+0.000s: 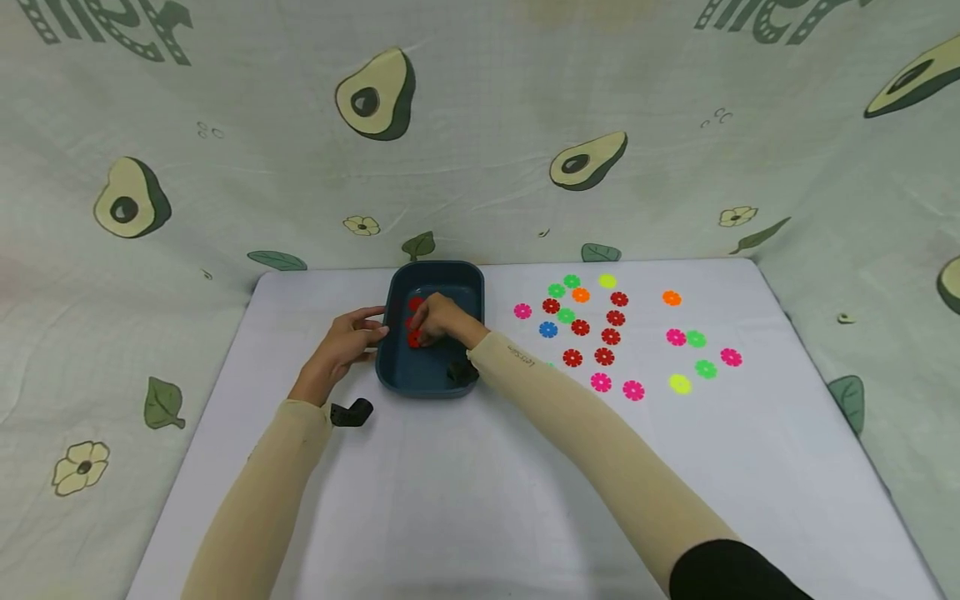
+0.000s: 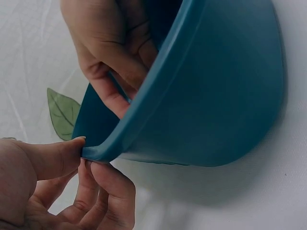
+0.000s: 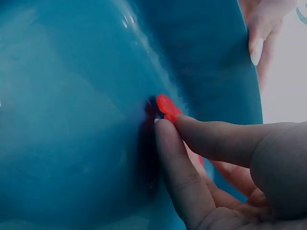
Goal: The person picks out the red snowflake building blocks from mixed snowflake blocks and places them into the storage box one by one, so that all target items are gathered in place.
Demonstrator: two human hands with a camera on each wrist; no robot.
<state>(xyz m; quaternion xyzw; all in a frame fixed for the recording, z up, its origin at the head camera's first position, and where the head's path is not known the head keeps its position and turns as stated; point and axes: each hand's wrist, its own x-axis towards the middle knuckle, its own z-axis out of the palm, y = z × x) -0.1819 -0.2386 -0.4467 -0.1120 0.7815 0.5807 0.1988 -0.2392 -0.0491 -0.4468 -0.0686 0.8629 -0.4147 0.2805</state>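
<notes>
A deep blue rectangular tray (image 1: 420,380) stands near the back of the white table. My left hand (image 1: 339,348) pinches its left rim, thumb on top and fingers beneath, as the left wrist view shows. Inside the tray, my right hand (image 1: 444,318) pinches a red flower-shaped disc (image 3: 166,104) between thumb and finger, close above the tray's floor. Other red discs (image 1: 416,303) lie along the left side of the tray, partly hidden by that hand.
Right of the tray, several flower-shaped discs lie spread on the table: dark red (image 1: 603,357), pink (image 1: 633,390), green (image 1: 705,369), orange (image 1: 672,297), yellow (image 1: 680,384) and a blue one (image 1: 548,330). An avocado-print cloth (image 1: 480,192) hangs behind the table.
</notes>
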